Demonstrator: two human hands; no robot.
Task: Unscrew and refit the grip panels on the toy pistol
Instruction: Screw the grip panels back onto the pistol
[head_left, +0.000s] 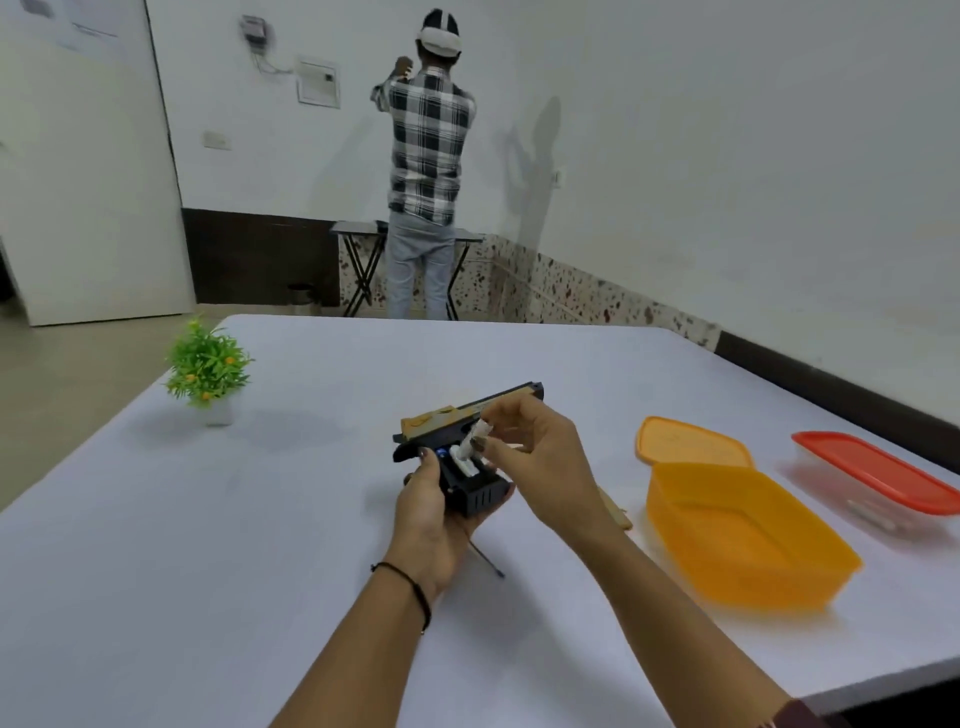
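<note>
A black and tan toy pistol (470, 410) is held above the white table, its barrel pointing away to the right. My left hand (428, 512) grips the black grip from below. The grip's side is uncovered, with a white inner part (464, 457) showing. My right hand (540, 457) pinches that white piece from above with thumb and fingers. A tan grip panel (615, 512) lies on the table just right of my right wrist, partly hidden. A thin dark screwdriver (488, 558) lies on the table under my left hand.
An open orange tub (748, 540) stands at the right with its orange lid (691, 441) behind it. A clear box with a red lid (878, 478) sits further right. A small potted plant (208, 371) is at the far left. A person stands at a folding table by the far wall.
</note>
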